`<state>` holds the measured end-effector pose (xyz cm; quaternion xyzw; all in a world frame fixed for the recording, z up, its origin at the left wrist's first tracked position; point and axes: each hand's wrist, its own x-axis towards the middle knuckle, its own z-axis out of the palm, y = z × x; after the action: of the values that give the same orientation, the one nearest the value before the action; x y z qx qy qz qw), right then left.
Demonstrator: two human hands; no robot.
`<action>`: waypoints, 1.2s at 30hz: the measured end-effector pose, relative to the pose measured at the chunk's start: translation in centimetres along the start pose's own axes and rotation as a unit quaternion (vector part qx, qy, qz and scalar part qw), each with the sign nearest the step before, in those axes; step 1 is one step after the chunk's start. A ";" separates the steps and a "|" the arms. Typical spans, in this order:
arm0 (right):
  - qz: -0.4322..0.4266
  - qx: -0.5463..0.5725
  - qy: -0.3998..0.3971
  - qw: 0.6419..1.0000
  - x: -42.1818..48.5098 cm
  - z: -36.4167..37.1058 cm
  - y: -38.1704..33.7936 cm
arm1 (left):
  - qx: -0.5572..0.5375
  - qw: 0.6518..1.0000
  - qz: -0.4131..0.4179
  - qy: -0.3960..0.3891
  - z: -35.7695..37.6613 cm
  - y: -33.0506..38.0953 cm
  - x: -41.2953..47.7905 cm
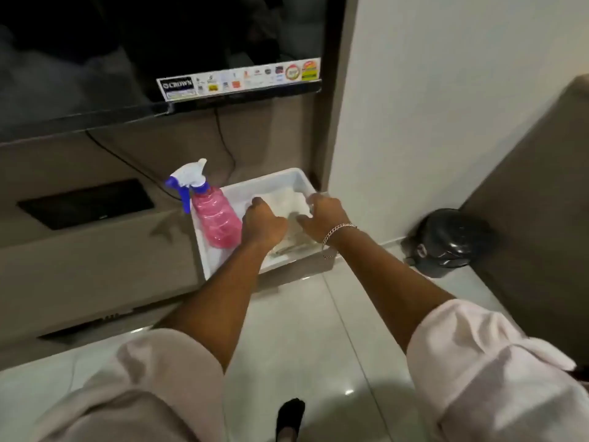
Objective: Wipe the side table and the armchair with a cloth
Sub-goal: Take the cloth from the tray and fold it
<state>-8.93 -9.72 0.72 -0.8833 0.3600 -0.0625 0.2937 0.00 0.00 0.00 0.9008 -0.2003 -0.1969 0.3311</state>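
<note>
1. While both arms reach forward, the left hand and right hand sit inside a white tray on a low grey unit.
2. The white cloth lies in the tray; both hands curl their fingers onto it, though whether they actually grip it is unclear.
3. A pink spray bottle stands at the tray's left side, just beside the left hand.
4. A black bin sits on the floor to the right.

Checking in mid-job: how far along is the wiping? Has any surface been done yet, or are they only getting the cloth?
Nothing looks wiped yet. Both hands are in the white tray: the left hand and right hand reach onto the folded white cloths; whether one is gripped is unclear. The pink spray bottle stands untouched in the tray. Side table and armchair wiping remain; neither is clearly visible.
</note>
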 end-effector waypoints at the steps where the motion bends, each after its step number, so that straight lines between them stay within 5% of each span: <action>1: 0.029 -0.023 -0.032 0.999 1.0 1.3 0.0 | 0.000 0.999 -0.039 -0.010 0.1 -0.6 0.7; 4: 0.077 -0.074 -0.070 0.992 2.9 4.3 0.5 | -0.058 0.990 -0.127 -0.028 1.7 -2.2 2.9; 10: 0.118 0.042 0.032 0.992 4.7 5.9 1.0 | -0.249 0.944 -0.218 -0.012 2.3 -2.0 5.9; 17: 0.090 0.226 0.174 0.954 -1.1 0.2 4.4 | -0.439 0.882 -0.081 -0.150 1.5 1.9 1.9; 28: 0.243 0.461 0.345 0.780 -34.3 -9.9 17.9 | -0.398 0.818 0.058 -0.412 13.6 9.3 -25.7; 36: 0.359 0.412 0.475 0.690 -64.0 -10.7 27.7 | -0.253 0.764 0.086 -0.587 26.9 9.4 -52.6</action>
<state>-75.89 12.50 0.29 -0.3293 0.6792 -0.5053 0.4182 -59.62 5.34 -0.93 0.4716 -0.3753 -0.7015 0.3804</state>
